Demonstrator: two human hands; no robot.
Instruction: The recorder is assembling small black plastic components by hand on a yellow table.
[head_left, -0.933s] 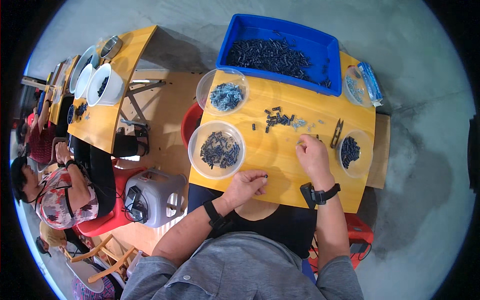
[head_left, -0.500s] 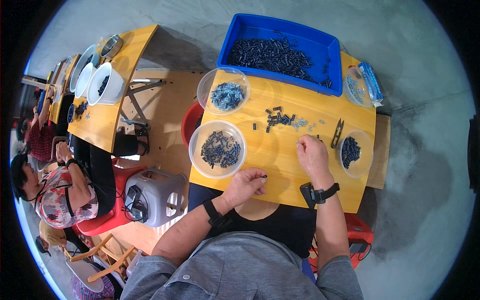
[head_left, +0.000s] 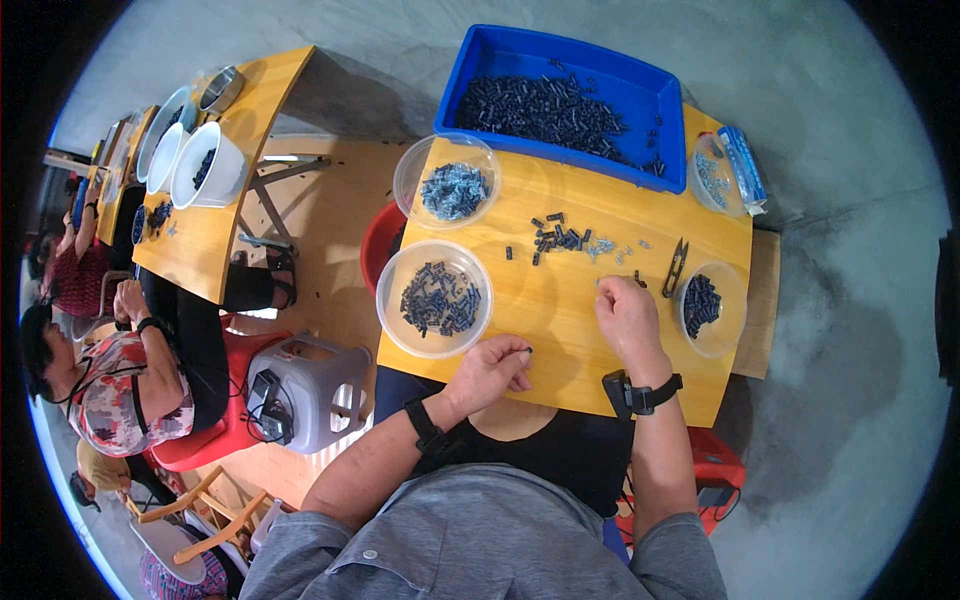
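Observation:
My left hand (head_left: 488, 371) is closed in a pinch above the near edge of the yellow table (head_left: 560, 350). Between its thumb and forefinger sits a small black plastic piece (head_left: 529, 351). My right hand (head_left: 628, 315) hovers over the table farther right, its fingers pressed together; what they hold is too small to make out. Just beyond it lie a loose pile of black plastic pieces (head_left: 563, 239) and several small clear pieces (head_left: 600, 246). A pair of thread snips (head_left: 675, 267) rests to the right of the pile.
A blue tray (head_left: 455, 112) of black pieces stands at the back. Round clear tubs line the left: one with clear pieces (head_left: 454, 192), a nearer one with black pieces (head_left: 440, 300). Another tub (head_left: 728, 330) sits right. People work at a table (head_left: 190, 255) on the left.
Hardly anything differs. Both hands stay in nearly the same place, still pinched; the fingers of my left hand have shifted slightly around the black piece.

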